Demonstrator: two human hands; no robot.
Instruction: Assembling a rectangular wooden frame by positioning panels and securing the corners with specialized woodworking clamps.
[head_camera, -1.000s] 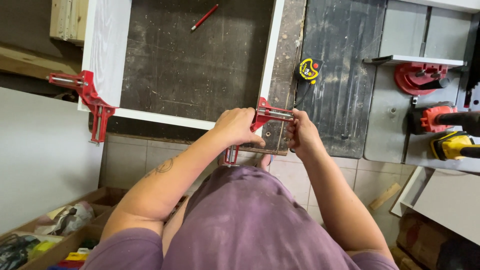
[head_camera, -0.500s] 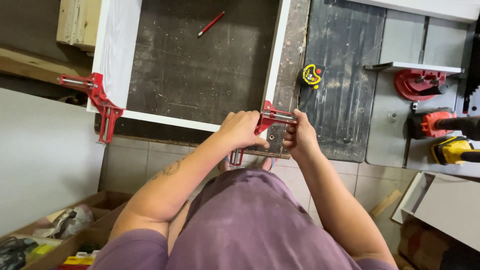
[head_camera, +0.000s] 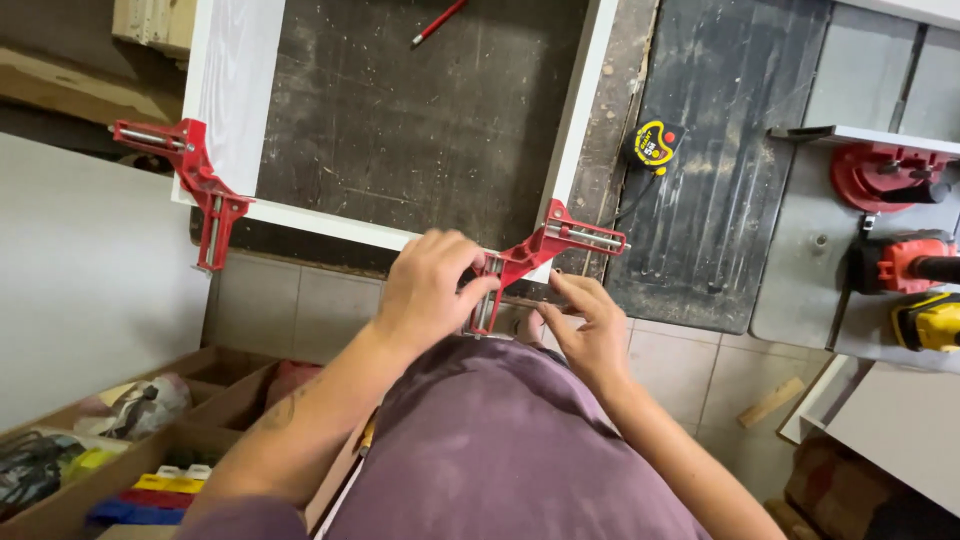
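Near the middle of the frame a red corner clamp (head_camera: 535, 258) sits on the lower right corner of a white panel frame (head_camera: 330, 222), which lies on a dusty dark workbench (head_camera: 400, 120). The person's left hand (head_camera: 430, 290) is curled over the clamp's screw handle, fingers bent together around it, thumb toward the clamp body. The right hand (head_camera: 590, 320) rests just beside and below the clamp, fingers loosely spread, the fingertips (head_camera: 560, 285) touching the bench edge under the clamp's arm; it grips nothing that I can see.

A second red corner clamp (head_camera: 200, 185) holds the frame's lower left corner, at the left of the frame (its threaded rods stick out to the left and downward). A red pencil (head_camera: 440, 20) lies at the top centre inside the frame. A yellow and black tape measure (head_camera: 655, 145) sits right of the white rail, well apart from the hands. At the far right edge there are a red power tool (head_camera: 905, 265) and a yellow one (head_camera: 925, 320) below it. In the lower left corner stands a wooden tray (head_camera: 200, 385) of odds and ends. The purple shirt (head_camera: 500, 450) fills the bottom centre.
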